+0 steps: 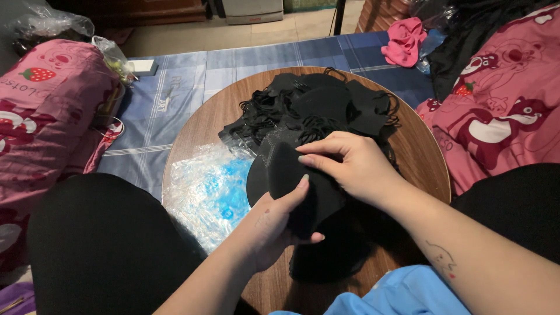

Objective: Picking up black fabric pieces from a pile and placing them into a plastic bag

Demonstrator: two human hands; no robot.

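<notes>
Hands: left hand [274, 224] and right hand [350, 166] both clasp a black face mask [291, 175].
Counter: round wooden counter [420, 151] bears a mask pile [321, 105] and clear plastic bags [204, 189].

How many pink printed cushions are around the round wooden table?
2: one pink printed cushion lies left of the round wooden table, the other pink printed cushion right of it. More may lie outside the view.

Masks [303, 192] in hands: black cloth, matt, smooth. Pile [315, 108] beyond hands: same matt black fabric, thin cord loops. Table [417, 157] under hands: wood, brown, faint sheen. Plastic bags [207, 189] just left of left hand [274, 224]: clear film, glossy, crinkled. Blanket [501, 111] right of right hand [356, 166]: pink printed cloth, soft, matt. Mat [175, 99] beyond table: blue woven cloth.
</notes>
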